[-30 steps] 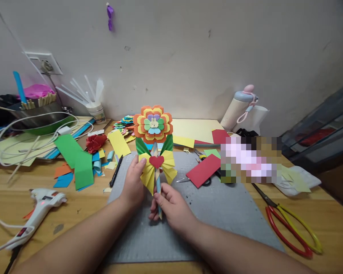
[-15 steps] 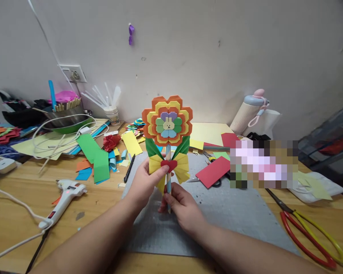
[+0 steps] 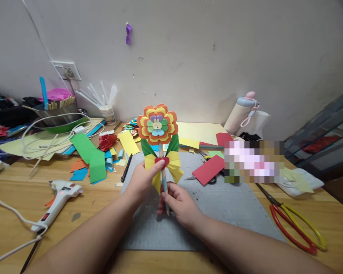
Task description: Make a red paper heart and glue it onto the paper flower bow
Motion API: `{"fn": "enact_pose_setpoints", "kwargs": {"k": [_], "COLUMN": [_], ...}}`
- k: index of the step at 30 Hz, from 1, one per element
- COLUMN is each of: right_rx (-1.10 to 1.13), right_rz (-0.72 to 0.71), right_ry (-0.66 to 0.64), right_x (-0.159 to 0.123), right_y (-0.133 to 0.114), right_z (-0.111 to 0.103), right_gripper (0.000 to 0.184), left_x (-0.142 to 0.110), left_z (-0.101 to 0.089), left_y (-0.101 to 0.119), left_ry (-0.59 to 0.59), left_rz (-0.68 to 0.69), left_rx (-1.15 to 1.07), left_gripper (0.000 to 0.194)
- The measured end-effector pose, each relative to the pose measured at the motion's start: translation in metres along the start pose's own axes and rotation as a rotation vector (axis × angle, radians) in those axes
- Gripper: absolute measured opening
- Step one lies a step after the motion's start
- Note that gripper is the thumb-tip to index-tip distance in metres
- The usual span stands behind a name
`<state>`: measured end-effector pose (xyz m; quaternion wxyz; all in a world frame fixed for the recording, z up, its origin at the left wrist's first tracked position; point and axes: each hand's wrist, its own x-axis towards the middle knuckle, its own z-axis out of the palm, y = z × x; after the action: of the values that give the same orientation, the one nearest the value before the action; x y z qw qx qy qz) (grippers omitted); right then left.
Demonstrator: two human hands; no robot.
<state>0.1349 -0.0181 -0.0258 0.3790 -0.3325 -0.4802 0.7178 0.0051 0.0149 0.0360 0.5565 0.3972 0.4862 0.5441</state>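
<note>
Upright for the most part, the paper flower (image 3: 157,125) is held up over the grey mat (image 3: 217,224), its long axis running steeply from blossom to stem tip. The blossom is at the top with its bear-like face towards the camera; the stem (image 3: 164,182) slants a little, so that its pointed lower end aims down and slightly to the right. The left hand (image 3: 141,179) grips the yellow bow (image 3: 174,165), thumb pressed on the red heart (image 3: 160,163); its other fingers are hidden, probably behind the bow. Lower down, the right hand (image 3: 183,203) clasps the stem between thumb and curled fingers, near the tip. Right of the flower, a red paper (image 3: 208,170) lies partly over black-handled scissors (image 3: 212,180). A black pen (image 3: 127,168) lies beside the left hand, and a glue gun (image 3: 57,201) rests on the wooden table (image 3: 97,205), well to the left.
</note>
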Motion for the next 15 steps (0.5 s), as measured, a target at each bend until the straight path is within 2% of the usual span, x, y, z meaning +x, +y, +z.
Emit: {"fn": "enact_pose_setpoints", "kwargs": {"k": [15], "right_rx": [-0.010], "right_rz": [-0.014], "right_ry": [-0.002], "right_x": [-0.0008], "right_y": [-0.0009], "right_z": [-0.0001], "right_gripper": [0.045], "left_x": [-0.0009], "left_z": [0.0025], "left_y": [-0.0087], "left_ry": [-0.022], "left_rz": [-0.013], "left_rx": [-0.047], "left_gripper": [0.034]}}
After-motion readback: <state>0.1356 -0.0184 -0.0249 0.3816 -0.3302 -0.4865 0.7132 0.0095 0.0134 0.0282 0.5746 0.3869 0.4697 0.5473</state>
